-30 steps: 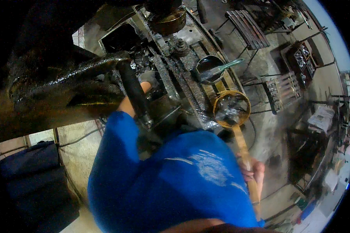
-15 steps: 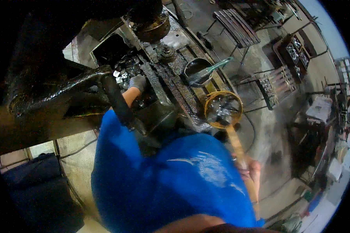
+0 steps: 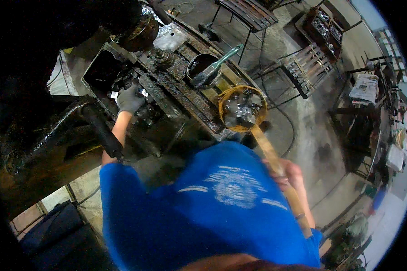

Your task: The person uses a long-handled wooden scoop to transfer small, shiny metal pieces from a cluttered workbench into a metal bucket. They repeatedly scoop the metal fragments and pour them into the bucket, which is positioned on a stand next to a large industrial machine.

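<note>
My left hand (image 3: 131, 100), in a grey glove, reaches down onto a heap of small shiny metal pieces (image 3: 114, 95) in a dark open tray (image 3: 91, 77) on the machine. Its fingertips are lost among the pieces, so its grip cannot be made out. Bare, my right hand (image 3: 285, 174) is wrapped round a flat wooden handle (image 3: 270, 151). That handle runs up to a round, yellow-rimmed basket (image 3: 221, 108) with many metal pieces (image 3: 244, 109) inside. The basket is over the near right end of the oily machine table (image 3: 172, 92).
A dark pot (image 3: 190, 67) with a green-handled brush (image 3: 221, 58) stands on the machine table. A black bar (image 3: 103, 131) juts beside my left forearm. Slatted racks (image 3: 305, 67) and a divided crate of metal parts (image 3: 323, 27) are at the far right.
My left hand has moved farther into the tray, over the metal pieces. The right hand keeps its grip on the wooden handle. The whole view has shifted.
</note>
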`<action>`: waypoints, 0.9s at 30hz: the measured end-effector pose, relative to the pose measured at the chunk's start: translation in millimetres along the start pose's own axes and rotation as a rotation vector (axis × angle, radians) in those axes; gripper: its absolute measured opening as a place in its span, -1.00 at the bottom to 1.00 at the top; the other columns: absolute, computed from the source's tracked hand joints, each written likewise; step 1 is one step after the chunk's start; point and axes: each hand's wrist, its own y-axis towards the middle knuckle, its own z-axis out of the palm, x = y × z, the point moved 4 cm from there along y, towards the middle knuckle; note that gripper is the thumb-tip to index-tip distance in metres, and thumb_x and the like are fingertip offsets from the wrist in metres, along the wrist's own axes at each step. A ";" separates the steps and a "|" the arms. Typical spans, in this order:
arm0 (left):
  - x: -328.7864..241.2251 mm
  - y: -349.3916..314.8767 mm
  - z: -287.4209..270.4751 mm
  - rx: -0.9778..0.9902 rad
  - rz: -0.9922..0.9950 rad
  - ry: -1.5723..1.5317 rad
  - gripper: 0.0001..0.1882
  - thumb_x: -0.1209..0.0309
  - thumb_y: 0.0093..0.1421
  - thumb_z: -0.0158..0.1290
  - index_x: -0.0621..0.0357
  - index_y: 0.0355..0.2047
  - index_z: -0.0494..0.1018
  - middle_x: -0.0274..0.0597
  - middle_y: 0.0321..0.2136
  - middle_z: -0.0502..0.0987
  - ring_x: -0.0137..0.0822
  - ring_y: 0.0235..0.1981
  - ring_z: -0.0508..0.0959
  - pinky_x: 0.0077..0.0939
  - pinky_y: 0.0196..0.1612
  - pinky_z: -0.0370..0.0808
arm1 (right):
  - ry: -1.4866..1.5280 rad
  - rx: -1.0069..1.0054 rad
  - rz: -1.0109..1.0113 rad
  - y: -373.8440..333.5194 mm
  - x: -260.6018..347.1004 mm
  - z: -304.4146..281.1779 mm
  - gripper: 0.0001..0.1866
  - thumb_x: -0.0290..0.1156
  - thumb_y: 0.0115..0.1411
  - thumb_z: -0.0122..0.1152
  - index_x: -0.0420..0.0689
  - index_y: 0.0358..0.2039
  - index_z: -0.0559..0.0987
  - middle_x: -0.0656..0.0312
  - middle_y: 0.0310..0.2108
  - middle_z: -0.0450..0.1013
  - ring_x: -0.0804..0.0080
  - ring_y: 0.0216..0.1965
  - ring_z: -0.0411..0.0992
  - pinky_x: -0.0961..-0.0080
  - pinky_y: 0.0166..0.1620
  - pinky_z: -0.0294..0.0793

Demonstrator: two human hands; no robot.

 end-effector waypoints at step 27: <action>-146.5 -138.1 -52.2 -0.516 0.387 -1.100 -0.84 0.34 -0.01 0.06 0.16 -0.49 0.41 -0.14 -0.57 0.46 -0.20 -0.54 0.49 -0.46 -0.46 0.43 | 0.041 0.070 0.014 5.2 -1.8 -0.6 -0.35 -0.19 0.00 0.05 -0.33 0.02 0.17 0.33 -0.59 0.14 0.75 -0.75 0.06 0.85 -0.80 0.07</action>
